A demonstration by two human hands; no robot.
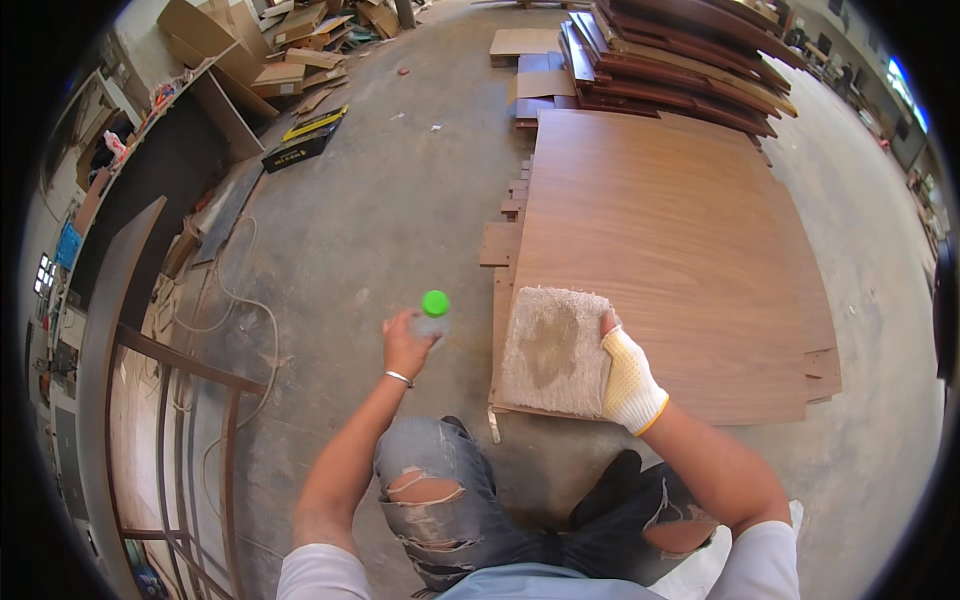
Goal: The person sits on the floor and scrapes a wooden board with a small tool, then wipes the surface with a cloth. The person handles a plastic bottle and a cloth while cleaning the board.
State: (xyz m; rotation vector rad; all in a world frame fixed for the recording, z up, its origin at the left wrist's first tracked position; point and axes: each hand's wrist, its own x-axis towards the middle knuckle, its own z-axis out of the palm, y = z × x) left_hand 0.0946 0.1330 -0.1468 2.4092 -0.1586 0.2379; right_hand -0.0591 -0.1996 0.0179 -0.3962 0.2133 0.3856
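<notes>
My bare left hand point(408, 341), a silver band at its wrist, is wrapped round a clear bottle point(430, 325) with a bright green cap point(435, 303). It is held upright over the floor, left of the stacked panels. In a white knit glove with a yellow cuff, my right hand point(632, 382) grips the right edge of a beige cloth point(557, 350). A large damp-looking brown patch marks the middle of this cloth, which is at the near left corner of a brown wood-grain panel point(670, 240). Whether the cloth rests on the panel I cannot tell.
Behind the panel rises a stack of dark reddish-brown boards point(670, 60). A black and yellow box point(305, 138) sits on the concrete floor point(380, 200) at the far left. Nearer on the left stand a brown frame point(190, 360) and a pale hose point(270, 330). Cardboard point(290, 75) is heaped behind.
</notes>
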